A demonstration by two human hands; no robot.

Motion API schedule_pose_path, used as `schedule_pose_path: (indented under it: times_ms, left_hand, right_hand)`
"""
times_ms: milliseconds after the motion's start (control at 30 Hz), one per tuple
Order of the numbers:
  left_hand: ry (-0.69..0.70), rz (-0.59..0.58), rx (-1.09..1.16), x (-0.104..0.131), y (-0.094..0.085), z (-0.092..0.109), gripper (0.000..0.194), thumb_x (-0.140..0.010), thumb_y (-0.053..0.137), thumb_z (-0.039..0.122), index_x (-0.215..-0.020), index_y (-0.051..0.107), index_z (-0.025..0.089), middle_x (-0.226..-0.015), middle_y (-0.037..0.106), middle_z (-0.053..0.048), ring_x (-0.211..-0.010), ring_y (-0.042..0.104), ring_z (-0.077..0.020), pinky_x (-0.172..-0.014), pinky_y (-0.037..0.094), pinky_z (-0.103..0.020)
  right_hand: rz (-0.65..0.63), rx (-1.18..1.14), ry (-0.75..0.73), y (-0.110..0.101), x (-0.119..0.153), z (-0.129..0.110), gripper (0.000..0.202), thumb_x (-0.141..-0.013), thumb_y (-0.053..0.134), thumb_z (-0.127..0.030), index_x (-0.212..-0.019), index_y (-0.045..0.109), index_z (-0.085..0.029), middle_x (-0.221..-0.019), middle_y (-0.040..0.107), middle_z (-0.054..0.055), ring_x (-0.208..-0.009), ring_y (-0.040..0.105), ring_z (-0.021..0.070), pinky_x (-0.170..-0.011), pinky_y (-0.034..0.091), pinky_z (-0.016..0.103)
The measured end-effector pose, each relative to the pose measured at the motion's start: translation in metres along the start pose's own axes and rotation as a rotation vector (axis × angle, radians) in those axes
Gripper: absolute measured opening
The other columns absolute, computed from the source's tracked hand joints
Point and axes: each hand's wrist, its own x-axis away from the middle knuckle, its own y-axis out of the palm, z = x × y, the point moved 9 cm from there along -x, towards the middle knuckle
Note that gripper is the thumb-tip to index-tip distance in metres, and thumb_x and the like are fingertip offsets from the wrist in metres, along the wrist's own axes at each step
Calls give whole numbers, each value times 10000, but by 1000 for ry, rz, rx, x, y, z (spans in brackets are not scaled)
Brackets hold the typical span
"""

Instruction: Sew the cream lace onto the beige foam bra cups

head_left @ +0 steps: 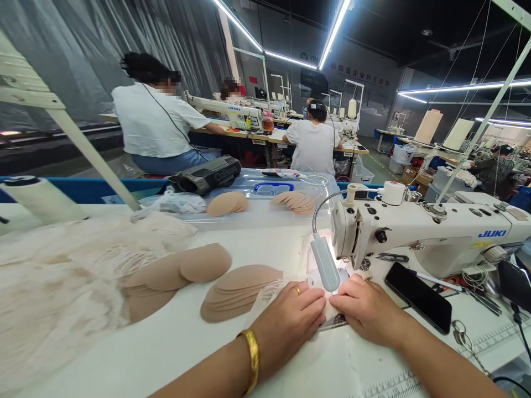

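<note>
My left hand (286,315) is closed on a piece of cream lace fabric (265,297), its fingers bent and pressed together just left of the needle area. Opposite it, my right hand (369,309) pinches the fabric near the presser foot of a white sewing machine (431,232); the fingertips partly hide what is there. A grey lamp head (326,262) on a bendy neck hangs over the spot and covers the needle. Left of my hands lies a fanned stack of beige oval pads (238,290), close to the lace.
More beige pads (207,262) lie beside a heap of cream lace (74,276) on the left. A black phone (418,296), scissors and a ruler strip are at right. Behind the table stands a clear plastic box (261,207) with pads on it. Co-workers sit further back.
</note>
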Motion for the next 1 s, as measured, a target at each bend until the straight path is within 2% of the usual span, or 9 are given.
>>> schedule_pose_path:
  times_ms: [100, 233, 433, 633, 833, 1000]
  left_hand:
    - [76, -3, 46, -7, 0, -6, 270, -1102, 418, 184, -1012, 671, 214, -855, 691, -31, -759, 566, -225, -766, 463, -380]
    - [154, -17, 113, -19, 4, -19, 286, -1116, 413, 245, -1079, 694, 207, -926, 731, -69, -815, 611, -246, -794, 484, -401]
    - [179, -60, 166, -30, 7, -33, 244, -1089, 469, 254, -1060, 709, 222, -1068, 770, -76, -921, 661, -255, -841, 495, -402]
    - [203, -6, 148, -31, 0, -31, 167, -1061, 508, 205, -1053, 674, 225, -1097, 763, -76, -975, 672, -268, -909, 458, -407]
    - [146, -116, 158, -35, 11, -33, 167, -1058, 515, 213, -1035, 677, 250, -1054, 768, -28, -942, 657, -240, -866, 426, -368]
    - [197, -58, 153, -40, -4, -25, 219, -1104, 481, 243, -1056, 695, 261, -1079, 783, -27, -974, 667, -237, -899, 414, -368]
  right_hand:
    - [-25, 52, 40, 5, 1, 5, 225, -908, 565, -29, -964, 649, -230, -881, 622, 22, -784, 495, 201, -632, 337, 298]
    - [-31, 119, 109, 10, 2, 13, 219, -863, 565, -14, -885, 606, -228, -858, 580, 16, -757, 459, 198, -593, 270, 306]
    - [19, 140, 127, 9, -2, 16, 210, -850, 565, -24, -912, 606, -221, -876, 581, 27, -783, 456, 210, -621, 277, 326]
    - [-11, 170, 117, 9, 1, 15, 216, -858, 578, -26, -912, 608, -232, -866, 582, 15, -778, 455, 207, -628, 270, 325]
    - [-7, 190, 89, 9, 2, 13, 207, -846, 594, -19, -853, 597, -225, -855, 579, 15, -782, 455, 200, -623, 257, 321]
    - [7, 204, 83, 8, 3, 12, 202, -857, 583, -18, -848, 593, -220, -854, 582, 17, -777, 444, 196, -630, 259, 320]
